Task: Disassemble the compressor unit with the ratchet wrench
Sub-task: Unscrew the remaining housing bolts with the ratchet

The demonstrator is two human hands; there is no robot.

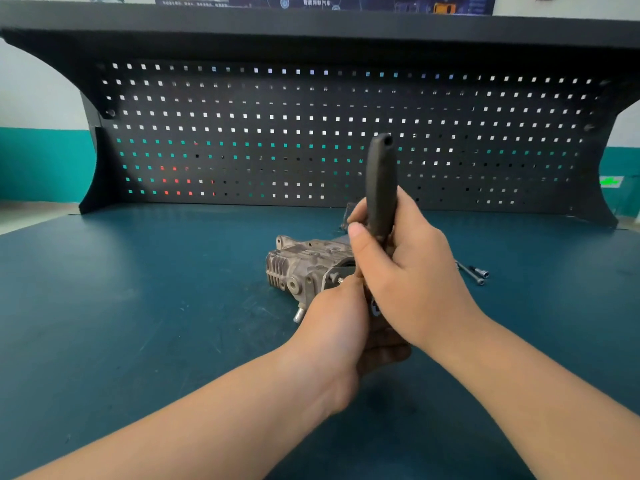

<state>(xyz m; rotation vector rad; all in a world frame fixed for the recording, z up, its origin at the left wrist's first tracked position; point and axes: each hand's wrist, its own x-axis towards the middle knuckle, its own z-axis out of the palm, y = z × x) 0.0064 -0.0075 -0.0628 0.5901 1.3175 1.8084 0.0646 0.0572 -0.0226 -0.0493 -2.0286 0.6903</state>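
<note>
Workbench [138, 306]: one compressor [304, 268], seemingly two bolts [474, 273]

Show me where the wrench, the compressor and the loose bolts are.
ratchet wrench [381, 181], head view, on its dark handle.
compressor unit [301, 268], head view, on its metal housing.
loose bolts [475, 273], head view, on the shanks.

The compressor unit [304, 268] is sitting on the worktop [138, 289] near its middle, toward the back edge. The pegboard [311, 133] is standing along that back edge, behind the unit. Two bolts [474, 273] are lying on the worktop to the right of the unit, apart from it. The ratchet wrench [381, 188] is standing upright in front of the unit's right end, with the right hand [405, 271] around its handle and the left hand [336, 327] below, at its lower end.
</note>
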